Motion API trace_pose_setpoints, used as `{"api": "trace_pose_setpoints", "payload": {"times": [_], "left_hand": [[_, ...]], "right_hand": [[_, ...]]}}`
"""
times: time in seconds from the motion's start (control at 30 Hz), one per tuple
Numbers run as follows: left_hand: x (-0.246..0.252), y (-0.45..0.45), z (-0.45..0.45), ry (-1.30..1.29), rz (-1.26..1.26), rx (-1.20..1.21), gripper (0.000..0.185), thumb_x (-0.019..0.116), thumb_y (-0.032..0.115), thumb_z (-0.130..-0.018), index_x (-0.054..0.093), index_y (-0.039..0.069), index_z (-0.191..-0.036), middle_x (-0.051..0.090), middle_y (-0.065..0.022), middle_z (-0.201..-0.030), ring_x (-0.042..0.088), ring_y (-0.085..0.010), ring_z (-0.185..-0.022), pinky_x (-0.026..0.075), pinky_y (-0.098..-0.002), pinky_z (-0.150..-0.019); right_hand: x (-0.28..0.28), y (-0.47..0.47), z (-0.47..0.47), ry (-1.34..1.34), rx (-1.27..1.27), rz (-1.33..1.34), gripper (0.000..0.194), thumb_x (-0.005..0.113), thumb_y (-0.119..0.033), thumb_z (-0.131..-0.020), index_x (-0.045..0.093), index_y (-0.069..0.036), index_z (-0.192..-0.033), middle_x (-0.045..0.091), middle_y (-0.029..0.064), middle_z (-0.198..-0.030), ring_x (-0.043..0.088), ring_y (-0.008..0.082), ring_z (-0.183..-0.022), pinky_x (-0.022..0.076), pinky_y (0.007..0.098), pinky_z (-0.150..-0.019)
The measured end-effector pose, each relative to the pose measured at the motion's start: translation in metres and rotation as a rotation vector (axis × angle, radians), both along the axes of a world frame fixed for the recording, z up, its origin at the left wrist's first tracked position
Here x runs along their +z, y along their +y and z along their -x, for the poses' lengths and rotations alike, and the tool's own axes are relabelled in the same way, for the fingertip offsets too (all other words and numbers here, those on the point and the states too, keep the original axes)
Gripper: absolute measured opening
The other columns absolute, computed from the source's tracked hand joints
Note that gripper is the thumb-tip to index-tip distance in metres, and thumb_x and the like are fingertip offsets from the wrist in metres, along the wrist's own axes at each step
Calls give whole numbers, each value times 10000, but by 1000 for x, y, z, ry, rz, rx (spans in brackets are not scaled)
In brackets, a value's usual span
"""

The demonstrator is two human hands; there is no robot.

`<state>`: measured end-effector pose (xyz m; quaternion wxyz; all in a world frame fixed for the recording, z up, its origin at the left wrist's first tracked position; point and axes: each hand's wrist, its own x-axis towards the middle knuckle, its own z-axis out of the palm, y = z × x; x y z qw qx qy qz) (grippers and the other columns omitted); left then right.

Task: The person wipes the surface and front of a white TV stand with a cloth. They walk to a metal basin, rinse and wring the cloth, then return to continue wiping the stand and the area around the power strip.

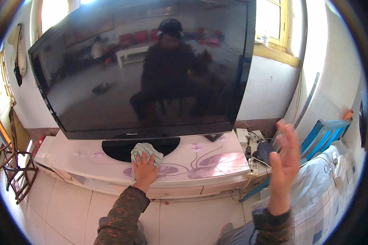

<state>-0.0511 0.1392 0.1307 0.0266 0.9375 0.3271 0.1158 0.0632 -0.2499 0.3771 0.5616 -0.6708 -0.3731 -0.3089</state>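
My left hand presses a crumpled white cloth with dark stripes down at the front of the black oval base of a flat-screen television. The base stands on a pale, flower-patterned TV cabinet. My right hand is raised off the cabinet's right end, blurred, with its fingers apart and nothing in it. A small black box lies on the cabinet top near the television's lower right corner.
White boxes, a dark device and tangled cables crowd the area right of the cabinet. Beyond them are a blue chair and a grey cloth with writing. A dark metal rack stands at the left over the tiled floor.
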Motion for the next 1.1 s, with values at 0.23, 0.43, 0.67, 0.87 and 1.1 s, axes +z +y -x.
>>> {"api": "trace_pose_setpoints", "payload": {"times": [0.23, 0.43, 0.67, 0.87, 1.1], "left_hand": [[1, -60, -7, 119, -43, -66, 593, 538, 452, -896, 462, 202, -1427, 289, -140, -1544, 245, -410, -1402, 220, -582, -1109], [-4, -175, -95, 56, -45, -532, 564, 631, 353, -841, 520, 183, -1367, 392, -149, -1483, 378, -416, -1327, 310, -551, -1077], [-12, -220, -130, -139, -51, -815, 494, 551, 162, -888, 500, 235, -1374, 412, -93, -1473, 399, -359, -1327, 335, -547, -1058], [-12, -135, -45, -141, -120, -631, 537, 584, 139, -828, 524, 245, -1351, 439, -103, -1444, 446, -363, -1278, 387, -516, -1015], [0, -34, 62, -43, -187, -308, 521, 616, 131, -800, 572, 250, -1306, 479, -99, -1385, 474, -354, -1218, 411, -478, -999]], "right_hand": [[-205, -8, -73, 819, 4, -178, 390, 591, -38, -899, 536, 50, -1275, 633, 150, -1194, 599, 211, -1105, 444, 317, -968], [-231, 1, -84, 801, 20, -6, 356, 598, -67, -884, 577, 41, -1223, 668, 153, -1119, 624, 214, -1048, 473, 317, -914], [-229, 15, -88, 772, 34, 162, 349, 614, -87, -880, 596, 32, -1207, 662, 159, -1134, 631, 218, -1038, 500, 320, -843], [-246, 31, -95, 728, 29, 205, 345, 636, -87, -866, 601, 21, -1192, 657, 153, -1141, 633, 258, -1041, 508, 335, -845], [-277, 59, -89, 330, -119, 413, 331, 648, -86, -852, 593, 12, -1163, 605, 204, -1156, 587, 343, -1060, 496, 413, -886]]}}
